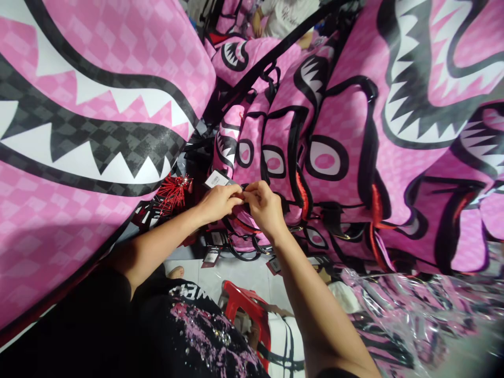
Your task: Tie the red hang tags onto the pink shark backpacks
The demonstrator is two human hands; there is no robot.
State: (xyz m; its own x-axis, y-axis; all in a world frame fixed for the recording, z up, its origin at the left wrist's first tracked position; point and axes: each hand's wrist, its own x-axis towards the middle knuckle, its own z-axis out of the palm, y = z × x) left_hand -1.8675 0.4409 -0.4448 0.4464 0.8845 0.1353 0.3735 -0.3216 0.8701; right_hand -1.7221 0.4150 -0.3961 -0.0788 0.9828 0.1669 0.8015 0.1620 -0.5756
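My left hand and my right hand meet fingertip to fingertip in front of a row of pink bags. The left fingers are closed in a pinch, and a white hang tag with small print sticks out from behind them. My right thumb and forefinger also pinch, on something too small to make out. Just behind the hands stands a small pink checked bag with a shark-mouth print. To the left of my left hand is a bundle of thin red plastic strands.
A large pink shark-mouth bag fills the left side. More pink bags stand packed to the right. Below are a red stool and plastic-wrapped bags. Another person in a white shirt is at the back.
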